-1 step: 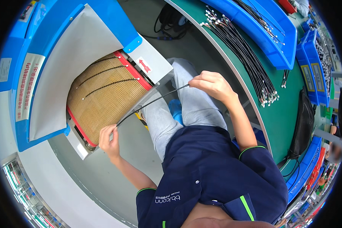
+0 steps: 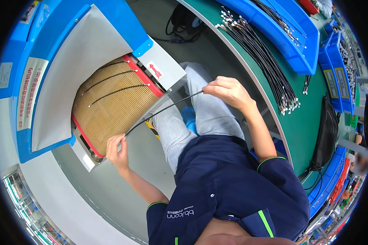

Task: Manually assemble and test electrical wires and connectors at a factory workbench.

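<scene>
A thin black cable (image 2: pixel 164 110) is stretched between my two hands, slanting in front of the conveyor's near edge. My left hand (image 2: pixel 117 152) pinches its lower end beside the belt's corner. The other end sits in the closed fingers of my right hand (image 2: pixel 225 90), above my lap. On the tan mesh conveyor belt (image 2: pixel 114 118) lie several similar black cables (image 2: pixel 117 93) with small white connectors, set apart from each other. The belt has red edging and runs into the blue machine (image 2: pixel 122 20). My fingers hide both ends of the held cable.
At the right, a green worktop (image 2: pixel 288 134) carries a large bundle of black cables (image 2: pixel 259 57) with white connectors. Blue bins (image 2: pixel 310 53) stand beyond it, and a black pouch (image 2: pixel 326 136) lies nearer. A coiled dark hose or cable (image 2: pixel 186 20) rests on the floor behind.
</scene>
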Available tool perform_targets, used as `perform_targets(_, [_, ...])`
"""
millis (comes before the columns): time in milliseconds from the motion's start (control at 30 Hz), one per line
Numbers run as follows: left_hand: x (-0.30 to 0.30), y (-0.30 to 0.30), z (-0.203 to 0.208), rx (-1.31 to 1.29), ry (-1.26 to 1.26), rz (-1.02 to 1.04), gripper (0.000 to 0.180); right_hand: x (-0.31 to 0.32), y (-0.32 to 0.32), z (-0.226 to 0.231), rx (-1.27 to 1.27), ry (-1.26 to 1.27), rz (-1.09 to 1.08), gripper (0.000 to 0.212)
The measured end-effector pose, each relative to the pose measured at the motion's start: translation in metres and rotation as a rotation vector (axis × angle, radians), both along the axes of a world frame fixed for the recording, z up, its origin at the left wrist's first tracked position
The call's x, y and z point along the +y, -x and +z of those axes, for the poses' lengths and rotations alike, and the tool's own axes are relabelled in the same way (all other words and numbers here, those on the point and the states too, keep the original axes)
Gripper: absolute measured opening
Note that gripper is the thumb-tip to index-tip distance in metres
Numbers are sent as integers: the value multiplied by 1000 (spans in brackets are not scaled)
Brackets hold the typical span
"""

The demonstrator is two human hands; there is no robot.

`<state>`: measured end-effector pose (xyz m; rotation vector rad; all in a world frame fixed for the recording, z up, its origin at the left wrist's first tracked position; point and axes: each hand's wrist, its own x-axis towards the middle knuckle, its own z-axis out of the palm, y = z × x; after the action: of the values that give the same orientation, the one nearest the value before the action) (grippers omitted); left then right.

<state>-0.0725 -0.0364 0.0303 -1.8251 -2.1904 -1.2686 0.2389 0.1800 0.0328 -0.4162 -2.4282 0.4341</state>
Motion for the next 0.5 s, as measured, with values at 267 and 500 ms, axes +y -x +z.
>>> perform_targets(267, [-2, 1, 3, -1, -4, 1, 15, -4, 7, -1, 117, 109, -64, 16])
perform_targets(500, [-5, 4, -1, -5, -10, 5, 15, -4, 9, 2, 119, 282, -73, 13])
